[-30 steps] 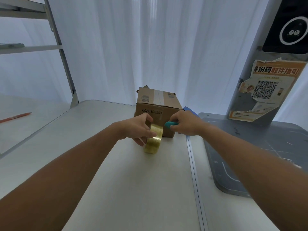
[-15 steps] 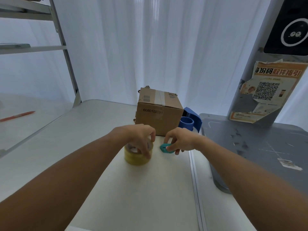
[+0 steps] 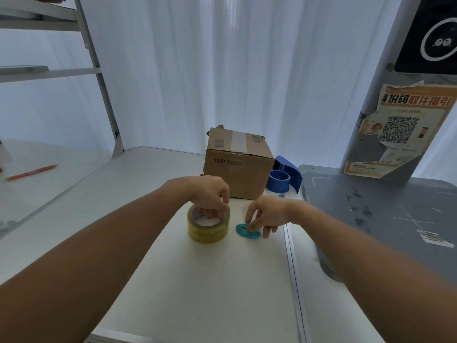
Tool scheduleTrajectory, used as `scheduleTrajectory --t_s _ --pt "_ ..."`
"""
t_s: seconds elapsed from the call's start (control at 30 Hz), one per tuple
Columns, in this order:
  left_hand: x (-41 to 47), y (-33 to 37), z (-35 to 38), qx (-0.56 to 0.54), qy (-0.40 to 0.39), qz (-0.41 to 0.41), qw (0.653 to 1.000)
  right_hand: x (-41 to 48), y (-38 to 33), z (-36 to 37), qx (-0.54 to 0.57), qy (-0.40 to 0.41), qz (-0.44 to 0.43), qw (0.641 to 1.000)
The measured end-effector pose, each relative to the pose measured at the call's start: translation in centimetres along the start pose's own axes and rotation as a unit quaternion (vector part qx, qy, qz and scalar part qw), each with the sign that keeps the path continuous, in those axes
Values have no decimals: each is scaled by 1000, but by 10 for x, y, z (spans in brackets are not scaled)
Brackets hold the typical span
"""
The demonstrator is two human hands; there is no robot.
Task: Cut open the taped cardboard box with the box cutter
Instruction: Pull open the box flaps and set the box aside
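Observation:
A brown cardboard box (image 3: 238, 164) stands at the far middle of the white table (image 3: 212, 288), with clear tape across its top seam. In front of it a yellow roll of tape (image 3: 208, 229) lies flat. My left hand (image 3: 210, 194) rests on the roll's upper rim, fingertips inside and around it. A small teal box cutter (image 3: 247, 231) lies flat on the table just right of the roll. My right hand (image 3: 265, 214) hovers over it, thumb and forefinger touching its top, the other fingers spread.
A blue tape dispenser (image 3: 284, 178) sits to the right of the box. A grey board (image 3: 385, 209) covers the right side, with a pillar bearing a QR-code poster (image 3: 400, 129) behind it. A red pen (image 3: 32, 172) lies on the left table, under a metal shelf (image 3: 49, 70).
Both hands drew back from the box toward me. The tape roll went from tilted in my left hand to flat on the table. The cutter came down onto the table.

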State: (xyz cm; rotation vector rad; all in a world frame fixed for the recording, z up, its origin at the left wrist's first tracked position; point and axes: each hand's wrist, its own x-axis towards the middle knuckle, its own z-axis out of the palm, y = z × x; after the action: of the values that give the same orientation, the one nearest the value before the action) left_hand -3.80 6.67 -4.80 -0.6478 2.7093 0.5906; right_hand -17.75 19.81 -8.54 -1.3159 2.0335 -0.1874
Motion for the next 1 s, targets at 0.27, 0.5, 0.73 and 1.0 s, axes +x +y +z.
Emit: scheduleTrajectory --t_s 0.27,0.5,0.73,1.0 --pt "-1 -1 -40 -14 274 93 957 -15 -8 -47 -49 313 -156 936" --pt "24 -8 -60 18 277 32 960 -8 -20 -76 -136 401 -113 899" --pt "37 -25 -55 143 224 5 964 25 -19 -70 -114 300 -96 942" --pt "37 -42 -70 124 200 28 972 32 -34 -74 -206 321 -64 922"
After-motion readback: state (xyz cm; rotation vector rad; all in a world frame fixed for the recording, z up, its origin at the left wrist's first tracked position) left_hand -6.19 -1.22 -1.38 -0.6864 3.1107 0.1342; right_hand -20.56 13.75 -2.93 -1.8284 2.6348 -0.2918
